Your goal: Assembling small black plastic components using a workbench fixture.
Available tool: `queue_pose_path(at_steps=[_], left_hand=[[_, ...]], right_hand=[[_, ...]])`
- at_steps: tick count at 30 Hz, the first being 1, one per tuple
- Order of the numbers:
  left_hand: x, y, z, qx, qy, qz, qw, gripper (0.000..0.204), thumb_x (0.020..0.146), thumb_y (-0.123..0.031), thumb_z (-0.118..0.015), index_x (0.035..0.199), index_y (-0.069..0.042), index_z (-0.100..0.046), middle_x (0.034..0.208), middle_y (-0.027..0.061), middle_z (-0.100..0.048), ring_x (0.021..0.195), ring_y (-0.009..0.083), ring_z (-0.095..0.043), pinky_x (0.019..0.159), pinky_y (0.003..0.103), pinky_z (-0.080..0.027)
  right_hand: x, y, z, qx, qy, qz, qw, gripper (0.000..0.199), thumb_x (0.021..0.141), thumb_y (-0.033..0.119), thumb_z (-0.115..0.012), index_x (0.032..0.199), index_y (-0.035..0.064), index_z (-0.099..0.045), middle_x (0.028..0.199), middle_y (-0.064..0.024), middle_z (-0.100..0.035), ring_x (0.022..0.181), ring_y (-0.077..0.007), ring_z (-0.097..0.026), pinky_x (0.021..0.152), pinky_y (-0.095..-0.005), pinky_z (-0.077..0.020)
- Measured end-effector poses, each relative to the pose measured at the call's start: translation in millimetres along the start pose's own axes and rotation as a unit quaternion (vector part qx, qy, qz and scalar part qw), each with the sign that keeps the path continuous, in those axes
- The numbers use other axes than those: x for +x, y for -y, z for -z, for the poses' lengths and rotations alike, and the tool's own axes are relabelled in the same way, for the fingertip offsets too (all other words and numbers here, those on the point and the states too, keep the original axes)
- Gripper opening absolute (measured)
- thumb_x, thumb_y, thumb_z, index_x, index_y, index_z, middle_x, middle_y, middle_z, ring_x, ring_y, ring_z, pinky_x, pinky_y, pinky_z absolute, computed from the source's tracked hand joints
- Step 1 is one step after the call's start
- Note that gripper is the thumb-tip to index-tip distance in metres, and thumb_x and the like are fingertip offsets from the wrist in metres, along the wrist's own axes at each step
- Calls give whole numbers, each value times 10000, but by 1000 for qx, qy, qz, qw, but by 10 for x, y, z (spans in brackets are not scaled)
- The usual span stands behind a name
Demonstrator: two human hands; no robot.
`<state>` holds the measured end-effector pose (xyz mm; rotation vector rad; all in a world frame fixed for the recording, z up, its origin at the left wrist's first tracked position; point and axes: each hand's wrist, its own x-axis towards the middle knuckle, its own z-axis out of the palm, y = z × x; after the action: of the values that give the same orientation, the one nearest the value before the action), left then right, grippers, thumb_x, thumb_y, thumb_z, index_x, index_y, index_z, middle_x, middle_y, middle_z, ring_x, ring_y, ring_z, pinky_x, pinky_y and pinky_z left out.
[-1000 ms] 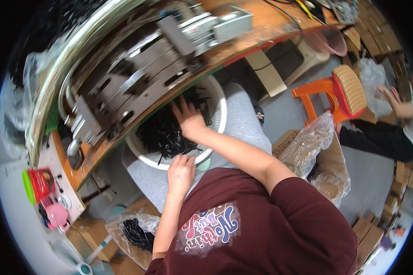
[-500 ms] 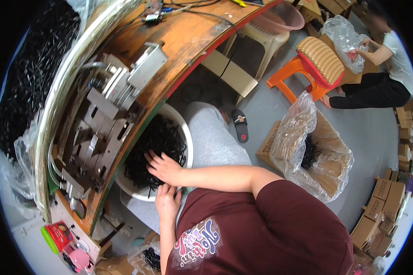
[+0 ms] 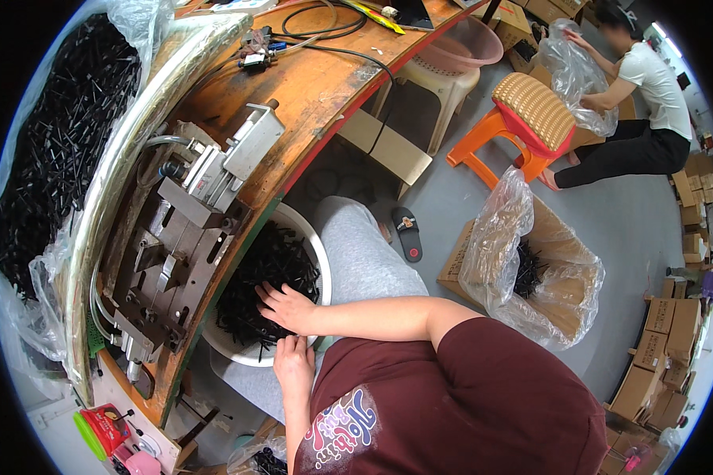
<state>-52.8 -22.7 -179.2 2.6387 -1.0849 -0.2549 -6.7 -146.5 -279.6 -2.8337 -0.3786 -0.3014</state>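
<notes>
A white round basket, filled with small thin black parts, rests by my grey-trousered legs under the bench edge. My right hand lies on these parts with its fingers spread, palm down. Just below it, my left hand is at the near rim of the basket, fingers bent and close together. What those fingers hold, if anything, is hidden. A few black parts stick out near its fingertips.
A metal fixture is mounted on the wooden bench, beside a large bag of black parts. To the right are a plastic-lined carton, an orange stool and a slipper. Another person handles a clear plastic bag.
The view has shifted a little, so the bench and basket appear lower. My hands stay almost in place at the basket. The other person has raised one hand with the clear bag.
</notes>
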Motion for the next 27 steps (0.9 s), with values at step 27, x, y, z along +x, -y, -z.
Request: queue_pose_path(at_steps=[27], left_hand=[[323,443,-64,-81,93,-83,989,365,897,-284,-732,1060,39,-685,908,278,-684,805,449,-663,712,481,-523]], right_hand=[[-406,-282,590,132,-10,101,986,502,824,307,-676,1239,42,-576,1378,-238,-508,1218,-354,-507,884,-470,-462]])
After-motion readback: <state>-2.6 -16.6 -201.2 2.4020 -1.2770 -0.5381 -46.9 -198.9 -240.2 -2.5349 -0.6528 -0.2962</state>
